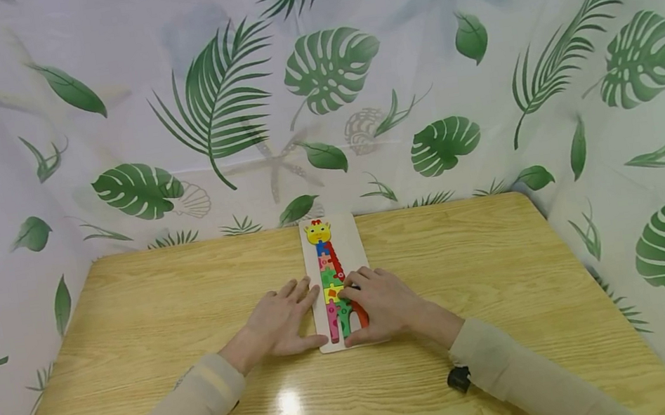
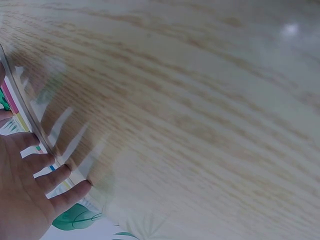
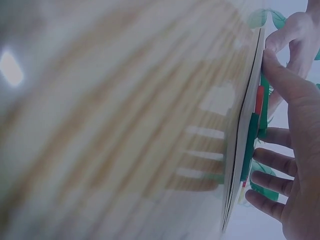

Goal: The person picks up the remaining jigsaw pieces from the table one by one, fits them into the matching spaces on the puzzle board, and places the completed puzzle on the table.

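Observation:
A giraffe jigsaw puzzle (image 1: 333, 295) with a yellow head and colored body pieces lies on a pale board (image 1: 343, 234). My left hand (image 1: 284, 317) rests at the board's left edge, fingers spread and thumb near the pink leg piece (image 1: 333, 324). In the left wrist view, the fingertips of the left hand (image 2: 30, 175) line that edge. Over the lower right of the puzzle is my right hand (image 1: 384, 303), its thumb at the foot of the green leg piece (image 1: 345, 323). It partly hides a red-orange piece (image 1: 360, 311). In the right wrist view, the right hand's fingers (image 3: 272, 160) extend beside a dark green piece (image 3: 251, 145).
The board lies on a wood-grain table (image 1: 191, 291), close to its back edge. A white curtain (image 1: 367, 181) printed with green leaves hangs behind and at both sides. A small black object (image 1: 459, 379) shows at the right sleeve.

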{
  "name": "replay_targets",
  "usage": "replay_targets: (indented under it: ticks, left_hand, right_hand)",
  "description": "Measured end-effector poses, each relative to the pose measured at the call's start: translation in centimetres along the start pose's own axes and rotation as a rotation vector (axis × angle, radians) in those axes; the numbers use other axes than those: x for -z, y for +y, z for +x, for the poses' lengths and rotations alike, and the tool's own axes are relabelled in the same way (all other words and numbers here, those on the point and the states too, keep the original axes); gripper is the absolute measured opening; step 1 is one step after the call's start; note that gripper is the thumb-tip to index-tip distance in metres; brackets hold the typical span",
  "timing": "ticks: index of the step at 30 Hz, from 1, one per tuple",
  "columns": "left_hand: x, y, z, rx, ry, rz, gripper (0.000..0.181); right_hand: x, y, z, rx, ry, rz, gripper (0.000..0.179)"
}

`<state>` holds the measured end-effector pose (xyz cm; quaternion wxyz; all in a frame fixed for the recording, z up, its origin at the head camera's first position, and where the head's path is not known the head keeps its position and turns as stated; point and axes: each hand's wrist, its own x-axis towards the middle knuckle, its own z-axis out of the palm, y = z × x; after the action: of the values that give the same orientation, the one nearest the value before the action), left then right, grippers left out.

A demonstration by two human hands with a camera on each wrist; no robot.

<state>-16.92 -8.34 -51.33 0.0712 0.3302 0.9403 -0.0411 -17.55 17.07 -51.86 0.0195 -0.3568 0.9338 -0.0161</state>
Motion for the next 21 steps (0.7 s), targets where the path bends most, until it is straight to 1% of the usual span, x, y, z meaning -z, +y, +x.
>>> replay_targets:
  ticks: [11, 21]
  left_hand:
    - [-0.11, -0.04, 0.03, -0.001, 0.004, -0.002, 0.099]
    - [-0.13, -0.04, 0.06, 0.002, 0.001, -0.001, 0.099]
  right_hand:
    - [-0.04, 0.04, -0.04, 0.013, -0.003, -0.043, 0.088]
    - [0.30, -0.19, -0.14, 0.003, -0.017, -0.036, 0.089]
